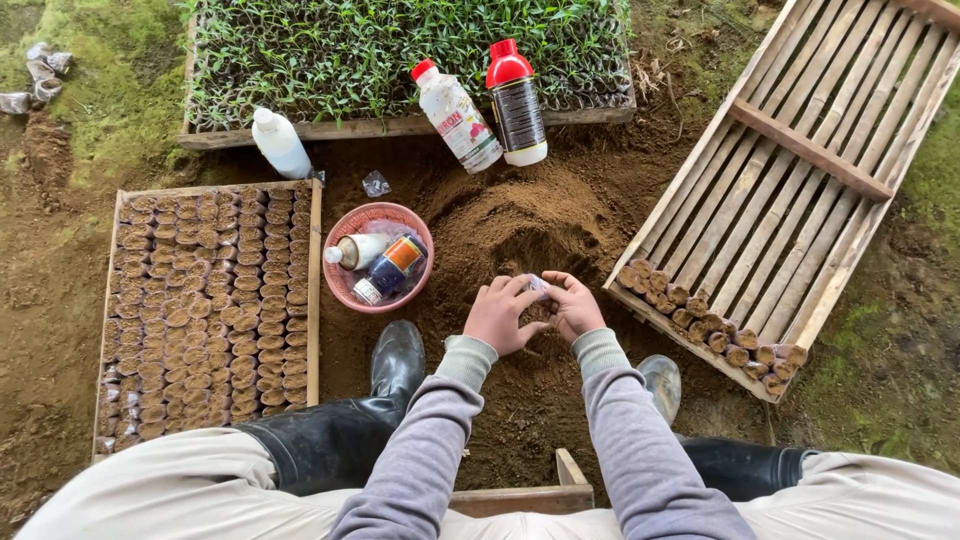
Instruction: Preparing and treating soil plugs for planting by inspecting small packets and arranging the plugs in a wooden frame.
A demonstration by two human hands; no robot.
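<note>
My left hand (498, 314) and my right hand (572, 305) meet just above a mound of brown soil (520, 225). Together they pinch a small clear plastic seedling bag (537, 285) between the fingertips. Both hands are curled around it, and the bag's contents are hidden. My grey sleeves and black rubber boots (398, 362) frame the soil in front of me.
Left lies a wooden tray (313, 290) packed with soil-filled bags. Right, a slatted bamboo tray (800, 160) holds a row of filled bags (705, 325) along its near edge. A pink basket (345, 285) holds two bottles. Three more bottles and a seedling tray (400, 50) lie beyond.
</note>
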